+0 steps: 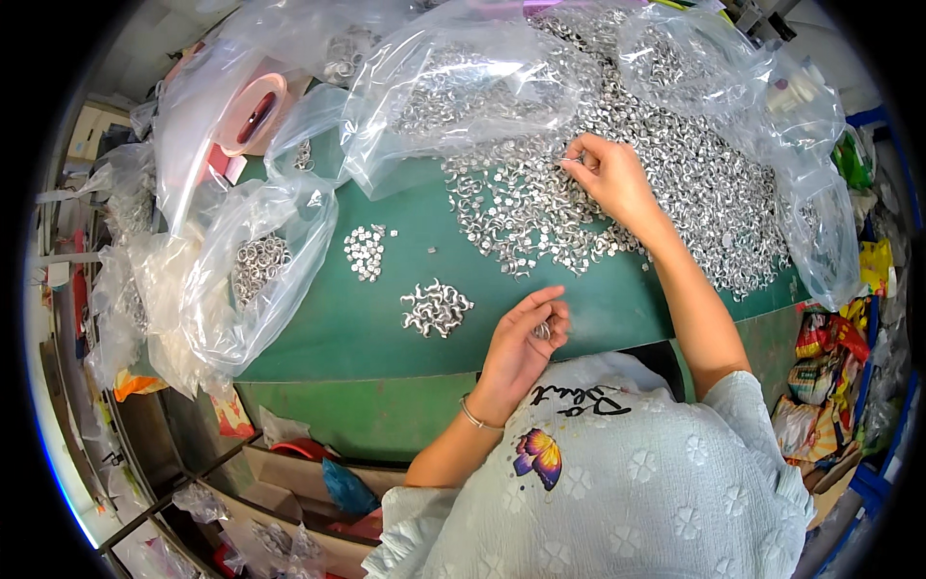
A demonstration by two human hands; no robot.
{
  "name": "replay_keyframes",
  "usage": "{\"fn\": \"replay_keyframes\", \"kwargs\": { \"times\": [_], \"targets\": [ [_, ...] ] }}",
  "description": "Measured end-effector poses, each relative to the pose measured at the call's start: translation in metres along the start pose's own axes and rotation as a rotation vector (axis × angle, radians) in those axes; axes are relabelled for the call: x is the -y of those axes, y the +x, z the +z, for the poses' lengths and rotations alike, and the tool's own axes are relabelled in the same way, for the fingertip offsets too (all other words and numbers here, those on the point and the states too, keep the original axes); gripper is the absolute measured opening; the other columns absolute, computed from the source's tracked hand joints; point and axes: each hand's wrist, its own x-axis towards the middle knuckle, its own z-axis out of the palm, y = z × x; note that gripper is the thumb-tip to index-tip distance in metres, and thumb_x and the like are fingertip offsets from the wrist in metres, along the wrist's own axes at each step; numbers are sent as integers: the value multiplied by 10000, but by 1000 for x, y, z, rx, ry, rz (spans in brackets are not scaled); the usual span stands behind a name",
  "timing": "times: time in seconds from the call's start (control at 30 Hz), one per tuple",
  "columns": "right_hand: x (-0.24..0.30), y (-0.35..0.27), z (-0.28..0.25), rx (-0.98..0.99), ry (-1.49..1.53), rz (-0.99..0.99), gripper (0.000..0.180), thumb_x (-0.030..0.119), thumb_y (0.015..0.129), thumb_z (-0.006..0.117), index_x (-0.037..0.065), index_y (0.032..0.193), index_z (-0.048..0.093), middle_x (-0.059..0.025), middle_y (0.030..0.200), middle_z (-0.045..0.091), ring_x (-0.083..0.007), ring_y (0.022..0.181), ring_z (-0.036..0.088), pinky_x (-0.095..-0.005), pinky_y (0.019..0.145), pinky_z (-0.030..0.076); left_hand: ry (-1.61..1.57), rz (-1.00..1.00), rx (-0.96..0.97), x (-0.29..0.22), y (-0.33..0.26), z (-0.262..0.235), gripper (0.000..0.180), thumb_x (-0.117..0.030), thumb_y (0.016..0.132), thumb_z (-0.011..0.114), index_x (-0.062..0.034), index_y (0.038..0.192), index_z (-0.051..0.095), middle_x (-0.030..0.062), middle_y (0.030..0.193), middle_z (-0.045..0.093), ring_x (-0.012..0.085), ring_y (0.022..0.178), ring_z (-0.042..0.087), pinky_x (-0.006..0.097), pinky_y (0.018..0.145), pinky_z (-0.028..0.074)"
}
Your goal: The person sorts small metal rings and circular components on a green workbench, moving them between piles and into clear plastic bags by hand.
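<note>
My right hand [606, 174] is over the large spread of small silvery curved metal pieces [714, 193], thumb and forefinger pinched on one small metal piece [571, 160]. Closer to the table's front edge, my left hand [526, 333] has its fingers curled around several small metal pieces [542, 330]. To the left of that hand lies a compact heap of curved metal pieces [437, 308]. Farther left sits a cluster of small blocky metal pieces [365, 253], with a single piece [432, 250] apart from it.
On the left, a clear plastic bag [260, 289] holds metal rings [260, 265]. Another big clear bag [463, 87] drapes over the far part of the spread. A pink tape-like roll [253, 114] stands at back left. Everything rests on a green tabletop [386, 347].
</note>
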Motion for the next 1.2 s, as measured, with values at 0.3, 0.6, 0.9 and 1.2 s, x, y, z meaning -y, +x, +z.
{"fn": "replay_keyframes", "kwargs": {
  "times": [0.3, 0.6, 0.9, 1.2],
  "targets": [
    [-16, -20, -20, 232, 636, 167, 140, 167, 901, 639, 31, 874, 623, 61, 524, 427, -45, 470, 344, -232, 429, 249, 20, -12, 12, 7, 4, 0, 283, -49, 936, 536, 7, 1213, 547, 58, 924, 555, 144, 811, 510, 267, 718, 455],
    [-34, -59, -35, 149, 1971, 607, 257, -26, 840, 526, -19, 1097, 538, -100, 985, 584, -165, 818, 556, -264, 663, 468, 2, 9, 1, 7, 5, -3, 287, -48, 943, 511, 19, 1222, 524, 70, 931, 538, 157, 835, 491, 286, 734, 442],
    [-47, -53, -163, -463, 2105, 415, 405, -108, 815, 484, -116, 1205, 372, -229, 1199, 423, -334, 1104, 493, -406, 980, 461, 13, -18, 46, 1, 20, -2, 260, -47, 929, 533, 14, 1181, 539, 81, 945, 548, 173, 838, 497, 290, 749, 430],
    [-100, 75, -188, -738, 1970, 212, 305, -46, 843, 469, -90, 1142, 432, -163, 1032, 500, -305, 922, 539, -410, 886, 488, 43, 4, -1, 2, 30, -2, 258, -44, 925, 527, 21, 1174, 542, 93, 949, 558, 188, 846, 503, 302, 760, 439]
  ]
}}
